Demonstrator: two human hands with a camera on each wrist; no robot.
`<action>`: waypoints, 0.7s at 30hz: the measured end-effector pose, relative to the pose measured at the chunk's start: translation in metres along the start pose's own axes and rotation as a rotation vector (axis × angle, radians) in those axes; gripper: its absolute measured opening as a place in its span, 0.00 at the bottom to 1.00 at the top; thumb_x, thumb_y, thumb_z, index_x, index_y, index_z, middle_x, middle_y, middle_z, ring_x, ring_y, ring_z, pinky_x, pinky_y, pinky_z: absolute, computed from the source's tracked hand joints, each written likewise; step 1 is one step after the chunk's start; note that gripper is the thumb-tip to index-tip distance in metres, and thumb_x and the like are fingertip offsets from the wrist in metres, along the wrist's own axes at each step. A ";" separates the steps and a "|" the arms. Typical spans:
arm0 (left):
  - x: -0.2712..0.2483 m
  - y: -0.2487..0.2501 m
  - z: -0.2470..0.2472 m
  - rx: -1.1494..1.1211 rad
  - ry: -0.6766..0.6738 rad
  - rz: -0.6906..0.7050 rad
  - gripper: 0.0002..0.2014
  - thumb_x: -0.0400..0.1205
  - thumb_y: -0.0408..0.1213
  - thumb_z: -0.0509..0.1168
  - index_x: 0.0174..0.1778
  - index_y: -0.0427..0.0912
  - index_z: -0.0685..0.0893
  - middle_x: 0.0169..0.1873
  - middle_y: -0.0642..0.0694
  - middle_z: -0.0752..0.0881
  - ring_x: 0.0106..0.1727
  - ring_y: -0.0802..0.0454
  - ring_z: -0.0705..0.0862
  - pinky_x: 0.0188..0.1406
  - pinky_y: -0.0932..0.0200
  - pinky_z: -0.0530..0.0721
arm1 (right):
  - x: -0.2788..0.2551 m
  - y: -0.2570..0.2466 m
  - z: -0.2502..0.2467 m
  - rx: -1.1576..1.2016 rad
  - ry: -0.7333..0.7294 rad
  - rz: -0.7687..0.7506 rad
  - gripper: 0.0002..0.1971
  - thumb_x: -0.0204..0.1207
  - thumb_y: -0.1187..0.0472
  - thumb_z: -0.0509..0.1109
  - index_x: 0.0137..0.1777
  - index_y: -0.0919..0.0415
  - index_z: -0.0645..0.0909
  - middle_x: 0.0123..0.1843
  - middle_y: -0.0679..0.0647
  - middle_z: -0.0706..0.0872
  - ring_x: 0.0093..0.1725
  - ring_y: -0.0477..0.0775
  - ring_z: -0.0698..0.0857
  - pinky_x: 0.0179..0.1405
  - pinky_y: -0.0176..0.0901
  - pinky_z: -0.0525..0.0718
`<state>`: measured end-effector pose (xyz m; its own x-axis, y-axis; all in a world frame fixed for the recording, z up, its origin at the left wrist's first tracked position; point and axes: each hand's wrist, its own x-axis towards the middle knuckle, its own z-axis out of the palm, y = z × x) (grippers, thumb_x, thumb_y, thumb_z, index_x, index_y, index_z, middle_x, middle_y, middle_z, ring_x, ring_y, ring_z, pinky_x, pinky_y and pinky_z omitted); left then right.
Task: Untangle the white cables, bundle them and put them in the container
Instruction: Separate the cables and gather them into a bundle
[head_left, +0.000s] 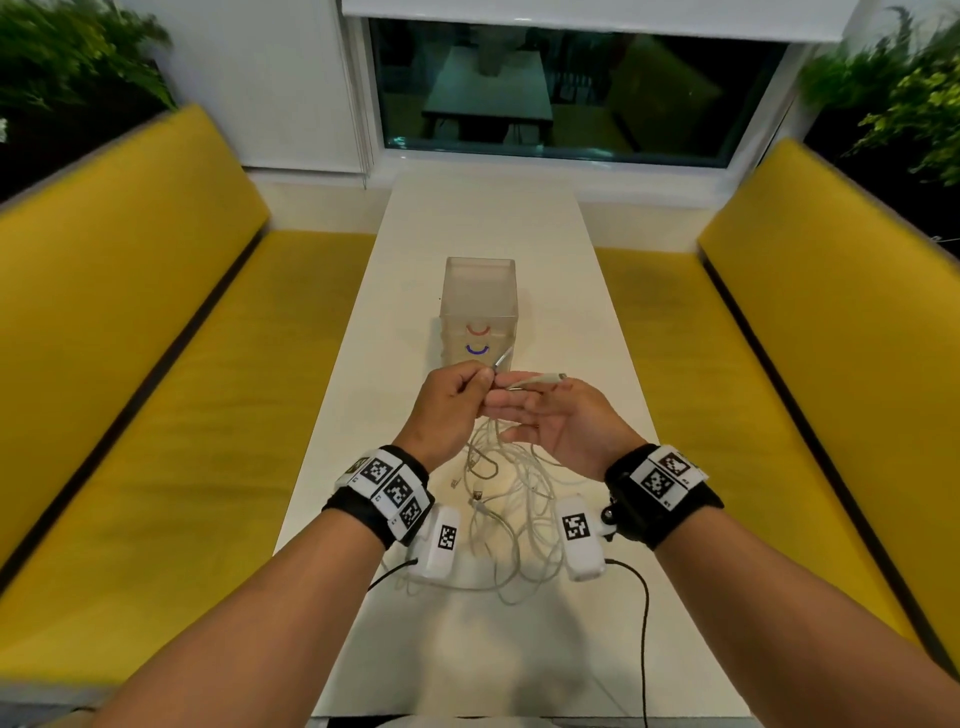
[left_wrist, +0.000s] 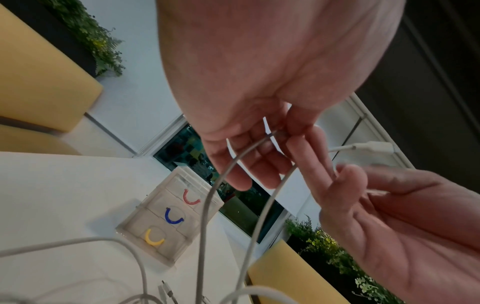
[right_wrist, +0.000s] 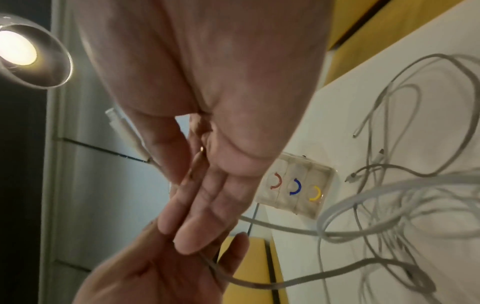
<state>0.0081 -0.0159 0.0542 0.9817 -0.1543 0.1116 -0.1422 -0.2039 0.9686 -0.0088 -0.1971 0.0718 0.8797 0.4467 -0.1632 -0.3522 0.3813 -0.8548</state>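
A tangle of white cables (head_left: 511, 501) lies on the white table (head_left: 483, 218), close to me. My left hand (head_left: 485, 376) is raised above it with curled fingers and pinches one cable strand (left_wrist: 221, 176) between thumb and forefinger; a short end sticks up past them. My right hand (head_left: 540, 410) meets it, fingers straight and palm up, its thumb pressing a cable whose white connector (head_left: 550, 376) pokes out beyond the forefinger. Both strands hang down into the tangle (right_wrist: 389, 205). The container (head_left: 478, 306), a translucent drawer box with red, blue and yellow handles, stands just behind the hands.
Yellow benches (head_left: 156, 364) (head_left: 810, 364) run along both sides of the narrow table. A dark window (head_left: 571, 88) is at the far end. Thin black leads (head_left: 644, 613) trail from my wrist cameras over the near table. Loose connector ends (head_left: 475, 501) lie in the tangle.
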 end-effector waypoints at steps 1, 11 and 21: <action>0.000 0.000 0.001 -0.008 0.002 0.001 0.15 0.90 0.33 0.59 0.45 0.33 0.88 0.35 0.47 0.87 0.38 0.55 0.83 0.43 0.55 0.82 | 0.000 0.002 0.000 -0.081 0.023 -0.031 0.15 0.82 0.72 0.64 0.66 0.73 0.82 0.55 0.68 0.91 0.56 0.66 0.92 0.44 0.50 0.91; -0.002 0.025 0.022 -0.270 0.119 -0.072 0.11 0.89 0.30 0.63 0.54 0.33 0.91 0.50 0.44 0.92 0.41 0.60 0.87 0.38 0.66 0.83 | 0.017 0.010 0.015 -0.817 0.296 -0.217 0.20 0.83 0.67 0.69 0.29 0.50 0.85 0.25 0.42 0.84 0.26 0.38 0.79 0.34 0.36 0.76; -0.001 0.041 0.016 -0.064 0.123 -0.054 0.15 0.88 0.31 0.65 0.38 0.29 0.90 0.31 0.43 0.89 0.30 0.59 0.85 0.36 0.63 0.84 | 0.013 0.013 0.018 -0.870 0.309 -0.300 0.15 0.85 0.66 0.63 0.37 0.66 0.82 0.21 0.45 0.79 0.21 0.48 0.79 0.29 0.43 0.77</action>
<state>-0.0005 -0.0394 0.0901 0.9964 -0.0245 0.0813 -0.0840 -0.1457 0.9858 -0.0073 -0.1719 0.0669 0.9833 0.1490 0.1046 0.1506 -0.3429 -0.9272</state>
